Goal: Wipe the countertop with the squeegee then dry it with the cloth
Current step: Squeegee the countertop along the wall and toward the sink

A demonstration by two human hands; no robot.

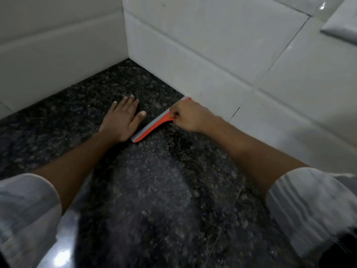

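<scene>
An orange squeegee [152,125] with a grey blade lies edge-down on the dark speckled granite countertop [154,190], running from the right wall toward the middle. My right hand [190,117] grips its handle, fingers curled round it, close to the tiled wall. My left hand [121,118] lies flat on the counter just left of the blade, fingers straight and spread. No cloth is in view.
White tiled walls [212,55] meet in a corner behind the counter, boxing it in at the back and right. A white ledge or fixture [340,26] shows at the top right. A bright reflection sits on the counter's near left.
</scene>
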